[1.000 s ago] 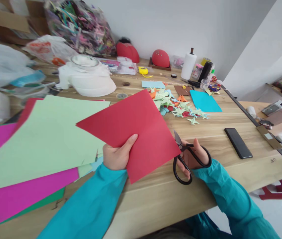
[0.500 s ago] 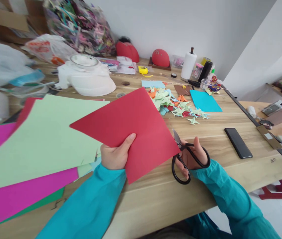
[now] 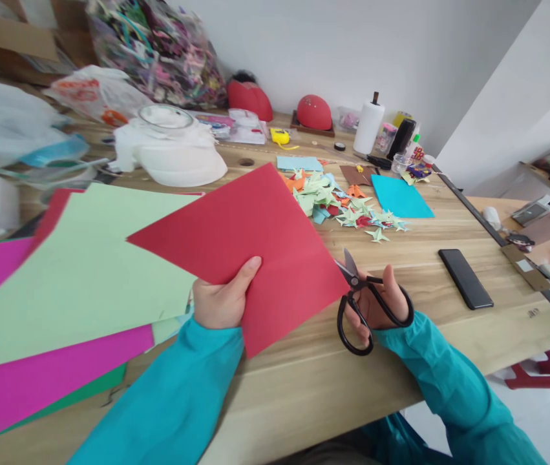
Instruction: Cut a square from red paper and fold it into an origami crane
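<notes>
My left hand (image 3: 223,298) pinches a red square sheet of paper (image 3: 245,242) by its lower edge, thumb on top, and holds it above the wooden table (image 3: 449,323). My right hand (image 3: 376,303) grips black scissors (image 3: 359,303) through the handle loops. The blades are parted and point at the sheet's right corner. Both arms wear teal sleeves.
Large light green (image 3: 85,271), magenta (image 3: 37,381) and green sheets fan out at the left. A heap of small folded paper shapes (image 3: 342,200), a cyan sheet (image 3: 401,197) and a black phone (image 3: 465,278) lie further right. White bowls (image 3: 170,152), plastic bags, a paper towel roll (image 3: 368,126) and bottles line the back.
The red sheet has shifted slightly left and up. The scissor blades have come clear of the sheet's corner and opened wider.
</notes>
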Available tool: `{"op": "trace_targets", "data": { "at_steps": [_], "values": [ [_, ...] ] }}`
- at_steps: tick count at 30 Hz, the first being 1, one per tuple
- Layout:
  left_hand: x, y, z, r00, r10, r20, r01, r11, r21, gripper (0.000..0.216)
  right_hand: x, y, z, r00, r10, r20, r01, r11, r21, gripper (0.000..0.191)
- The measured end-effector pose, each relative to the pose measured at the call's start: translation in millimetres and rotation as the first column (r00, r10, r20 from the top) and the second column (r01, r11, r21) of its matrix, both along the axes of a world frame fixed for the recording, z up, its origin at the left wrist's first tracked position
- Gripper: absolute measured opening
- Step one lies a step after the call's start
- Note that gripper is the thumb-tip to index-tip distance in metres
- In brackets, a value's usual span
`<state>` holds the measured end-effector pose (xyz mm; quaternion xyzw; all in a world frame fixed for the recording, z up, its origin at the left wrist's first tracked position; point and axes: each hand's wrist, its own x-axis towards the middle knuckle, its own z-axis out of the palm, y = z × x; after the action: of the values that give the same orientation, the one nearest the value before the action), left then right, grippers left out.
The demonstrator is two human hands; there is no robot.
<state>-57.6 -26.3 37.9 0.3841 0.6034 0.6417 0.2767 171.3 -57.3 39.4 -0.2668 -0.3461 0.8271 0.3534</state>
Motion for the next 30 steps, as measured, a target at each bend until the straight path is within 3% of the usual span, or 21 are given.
{"op": "trace_targets", "data": {
  "at_steps": [11, 22, 30],
  "values": [
    [3.4, -3.9, 5.3, 0.987, -0.148, 0.065, 0.148, 0.989, 0.005, 0.041, 5.4, -0.5, -1.8, 0.994, 0.102, 0.03, -0.101, 0.995, -0.019, 0.084],
    [8.5, -8.3, 4.0, 0.996, -0.087, 0.019, 0.088, 0.996, -0.023, 0.032, 1.9, 0.9, -6.6, 0.993, 0.063, 0.104, -0.067, 0.997, 0.029, 0.089],
    [6.5, -6.7, 2.4, 0.996, -0.085, 0.039, 0.087, 0.995, -0.05, 0.036, -0.5, 1.3, -6.6, 0.999, 0.0, 0.032, -0.001, 1.0, 0.026, 0.089]
  ]
}}
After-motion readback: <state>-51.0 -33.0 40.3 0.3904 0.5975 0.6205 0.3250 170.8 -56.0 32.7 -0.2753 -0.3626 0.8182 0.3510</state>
